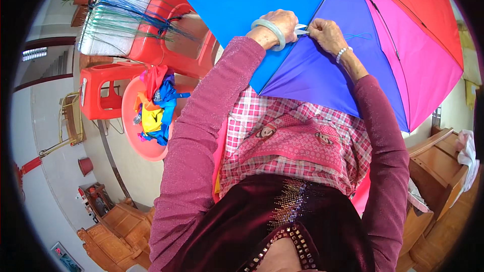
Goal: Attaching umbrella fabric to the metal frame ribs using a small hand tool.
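An opened rainbow umbrella (322, 78) lies over my lap, its dark ribs facing me. My left hand (281, 24), with a pale green bangle at the wrist, is closed around small scissors (301, 29). Their silvery blades point right, close to the rib between the blue and purple panels. Right beside the blades, my right hand (326, 35) pinches at that rib; what lies between its fingertips, perhaps thread, is too small to make out. A loop of light blue thread (359, 36) trails over the purple panel to the right of this hand.
On the left, a white foam block (108, 38) with many blue and green threads rests on a red plastic chair (161, 45). Below it stand a red stool (93, 90) and a pink basin (132, 131) of coloured cloth pieces. Wooden furniture (438, 171) is at right.
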The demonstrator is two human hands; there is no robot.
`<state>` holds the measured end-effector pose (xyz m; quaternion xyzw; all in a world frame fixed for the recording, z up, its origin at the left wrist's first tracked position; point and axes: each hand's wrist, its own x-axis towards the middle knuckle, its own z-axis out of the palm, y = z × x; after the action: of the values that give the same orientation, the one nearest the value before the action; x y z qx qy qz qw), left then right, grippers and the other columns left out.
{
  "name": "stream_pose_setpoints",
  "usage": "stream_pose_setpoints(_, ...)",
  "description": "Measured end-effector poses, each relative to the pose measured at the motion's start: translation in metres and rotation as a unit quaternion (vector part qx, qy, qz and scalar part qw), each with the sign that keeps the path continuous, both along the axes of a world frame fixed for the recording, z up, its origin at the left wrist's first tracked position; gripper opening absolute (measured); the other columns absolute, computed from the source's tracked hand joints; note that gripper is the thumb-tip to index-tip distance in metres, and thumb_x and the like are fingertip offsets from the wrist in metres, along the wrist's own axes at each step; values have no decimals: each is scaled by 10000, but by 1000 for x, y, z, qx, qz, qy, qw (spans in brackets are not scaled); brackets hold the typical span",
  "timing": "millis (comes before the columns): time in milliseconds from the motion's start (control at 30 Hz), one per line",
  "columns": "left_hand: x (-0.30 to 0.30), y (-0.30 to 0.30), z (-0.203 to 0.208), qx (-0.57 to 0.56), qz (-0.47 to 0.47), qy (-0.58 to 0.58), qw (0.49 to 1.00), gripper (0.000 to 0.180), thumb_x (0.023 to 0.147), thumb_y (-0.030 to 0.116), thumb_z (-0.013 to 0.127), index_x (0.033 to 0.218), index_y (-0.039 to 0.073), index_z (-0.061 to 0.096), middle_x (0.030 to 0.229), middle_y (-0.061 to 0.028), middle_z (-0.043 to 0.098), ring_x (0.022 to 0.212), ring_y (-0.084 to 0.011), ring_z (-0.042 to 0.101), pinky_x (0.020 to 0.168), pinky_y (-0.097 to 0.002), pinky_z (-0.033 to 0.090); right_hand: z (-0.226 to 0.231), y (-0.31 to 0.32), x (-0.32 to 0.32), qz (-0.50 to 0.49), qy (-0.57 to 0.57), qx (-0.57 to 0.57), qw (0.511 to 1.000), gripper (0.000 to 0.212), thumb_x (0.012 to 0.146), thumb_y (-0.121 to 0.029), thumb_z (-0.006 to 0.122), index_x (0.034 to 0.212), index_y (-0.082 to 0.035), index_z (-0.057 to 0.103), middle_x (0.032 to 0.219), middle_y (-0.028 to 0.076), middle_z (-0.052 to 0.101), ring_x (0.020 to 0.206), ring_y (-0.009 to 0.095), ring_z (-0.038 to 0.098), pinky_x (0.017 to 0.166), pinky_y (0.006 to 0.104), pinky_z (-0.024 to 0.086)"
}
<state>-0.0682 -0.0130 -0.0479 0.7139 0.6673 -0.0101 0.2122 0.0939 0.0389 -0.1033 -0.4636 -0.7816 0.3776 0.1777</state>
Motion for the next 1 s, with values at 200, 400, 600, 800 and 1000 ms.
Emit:
stream_pose_setpoints(200,-3,1,-9,18,-6,17,1000,232,674,202,650,879,99,618,793,-109,616,759,-291,594,660,-385,479,5,3,2,-10,44,-126,991,117,745,-142,561,707,-31,562,538,12,487,470,93,450,437,265,381)
stream_pose_setpoints(400,5,-3,-10,70,-25,42,996,138,728,162,561,817,72,617,795,-138,615,753,-312,598,651,-393,482,9,3,4,-26,94,-191,977,113,769,-117,531,675,-55,517,515,-28,436,400,60,387,355,215,315)
stream_pose_setpoints(600,21,-4,-10,113,-23,31,993,184,780,140,452,753,55,614,773,-168,608,737,-326,600,642,-401,481,7,5,5,2,58,-140,988,132,767,-117,532,657,-48,509,528,-19,463,403,70,403,360,219,331)
stream_pose_setpoints(800,39,10,-19,134,-21,32,990,206,784,147,441,733,55,617,768,-177,605,732,-332,597,644,-405,482,6,17,14,73,-73,143,984,153,767,-131,525,669,-13,529,579,15,527,434,114,452,407,250,391)
stream_pose_setpoints(1000,32,16,-27,128,0,3,992,171,725,184,530,745,39,620,726,-176,605,690,-319,602,614,-393,477,86,64,77,-3,-2,-5,1000,198,805,-178,488,867,-10,573,654,44,542,498,125,488,445,260,428)
